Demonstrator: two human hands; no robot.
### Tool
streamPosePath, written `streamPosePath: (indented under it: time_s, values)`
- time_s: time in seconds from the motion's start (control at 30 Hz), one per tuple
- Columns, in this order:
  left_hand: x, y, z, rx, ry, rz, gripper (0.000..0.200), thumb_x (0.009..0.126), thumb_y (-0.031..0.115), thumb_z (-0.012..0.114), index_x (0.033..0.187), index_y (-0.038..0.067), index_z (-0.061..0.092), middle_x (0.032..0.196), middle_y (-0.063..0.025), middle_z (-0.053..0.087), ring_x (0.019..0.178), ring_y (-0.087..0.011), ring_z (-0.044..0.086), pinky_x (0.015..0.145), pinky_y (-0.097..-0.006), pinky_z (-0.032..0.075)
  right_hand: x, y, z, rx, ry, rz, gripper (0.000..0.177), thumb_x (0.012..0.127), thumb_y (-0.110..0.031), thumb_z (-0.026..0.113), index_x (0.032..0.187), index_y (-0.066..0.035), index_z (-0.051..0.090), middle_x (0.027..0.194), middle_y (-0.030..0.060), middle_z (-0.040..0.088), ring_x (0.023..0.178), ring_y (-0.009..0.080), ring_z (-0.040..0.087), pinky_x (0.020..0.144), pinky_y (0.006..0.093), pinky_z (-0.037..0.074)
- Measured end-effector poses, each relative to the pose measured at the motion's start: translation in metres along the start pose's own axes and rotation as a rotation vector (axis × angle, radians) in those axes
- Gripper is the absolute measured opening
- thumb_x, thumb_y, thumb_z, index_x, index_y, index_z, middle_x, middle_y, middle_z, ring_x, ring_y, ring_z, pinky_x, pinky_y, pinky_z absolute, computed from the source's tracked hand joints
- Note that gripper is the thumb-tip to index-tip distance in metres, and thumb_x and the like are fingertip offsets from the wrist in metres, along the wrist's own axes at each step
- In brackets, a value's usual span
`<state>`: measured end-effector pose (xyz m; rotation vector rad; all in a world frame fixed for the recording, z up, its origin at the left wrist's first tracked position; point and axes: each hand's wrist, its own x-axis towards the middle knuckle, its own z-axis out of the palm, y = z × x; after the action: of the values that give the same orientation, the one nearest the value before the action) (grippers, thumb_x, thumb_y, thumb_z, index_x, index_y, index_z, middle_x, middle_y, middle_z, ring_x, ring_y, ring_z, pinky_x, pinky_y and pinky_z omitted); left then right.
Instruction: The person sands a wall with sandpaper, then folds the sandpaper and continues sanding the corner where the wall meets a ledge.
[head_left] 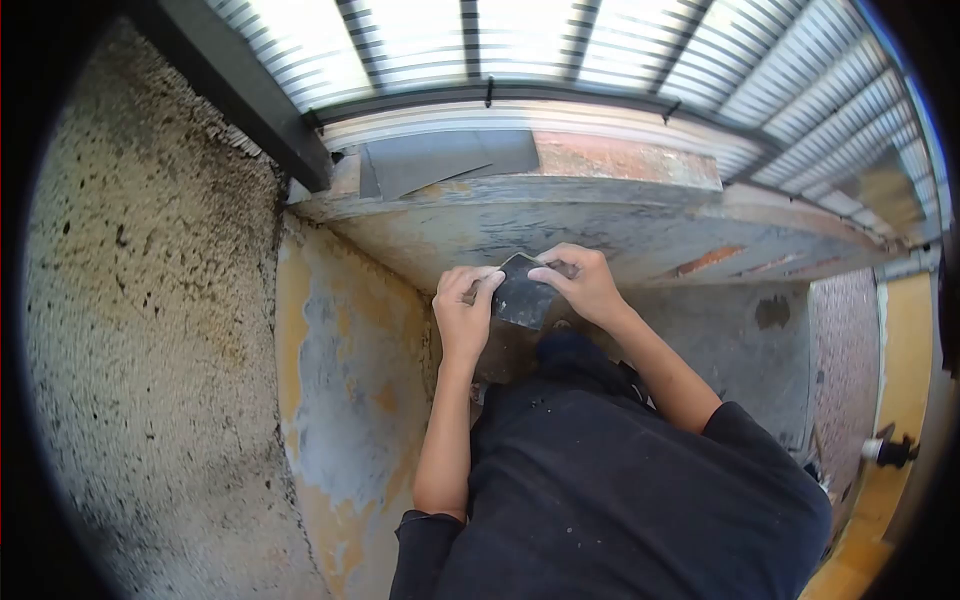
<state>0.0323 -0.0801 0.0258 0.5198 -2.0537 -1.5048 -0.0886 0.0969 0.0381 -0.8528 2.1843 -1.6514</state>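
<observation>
A small dark grey sheet (521,297), like sandpaper, hangs between my two hands in front of my body. Its upper edge is bent into a peak. My left hand (468,305) pinches the sheet's upper left side between thumb and fingers. On the other side, my right hand (581,284) pinches the upper right corner. Larger grey sheets (440,160) lie overlapping on the ledge beyond my hands.
The ledge (630,161) runs below a barred window (520,40). A patchy wall (350,370) with peeling paint stands at the left, beside a rough wall (150,330). A black and white fitting (888,450) is at the far right.
</observation>
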Motion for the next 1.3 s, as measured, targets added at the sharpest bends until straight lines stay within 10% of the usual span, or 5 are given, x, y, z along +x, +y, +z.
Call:
streamPosePath:
  time_s: [0.6, 1.3]
  values:
    - [0.059, -0.001, 0.080, 0.106, 0.086, 0.390, 0.010, 0.086, 0.002, 0.082, 0.095, 0.002, 0.079, 0.095, -0.0117, 0.078, 0.086, -0.0286, 0.071, 0.082, -0.0371, 0.055, 0.044, 0.007, -0.035, -0.708, 0.539, -0.537, 0.018, 0.079, -0.018, 0.089, 0.083, -0.008, 0.075, 0.083, 0.0035, 0.070, 0.075, 0.0246, 0.062, 0.074, 0.0374, 0.046]
    - [0.070, -0.006, 0.110, 0.300, 0.356, 0.439, 0.013, 0.086, 0.002, 0.083, 0.085, 0.002, 0.070, 0.081, -0.0120, 0.066, 0.076, -0.0322, 0.060, 0.069, -0.0410, 0.048, 0.061, 0.018, -0.025, -0.787, 0.644, -0.451, 0.029, 0.073, -0.022, 0.095, 0.067, -0.011, 0.068, 0.064, 0.0051, 0.064, 0.057, 0.0265, 0.060, 0.059, 0.0385, 0.043]
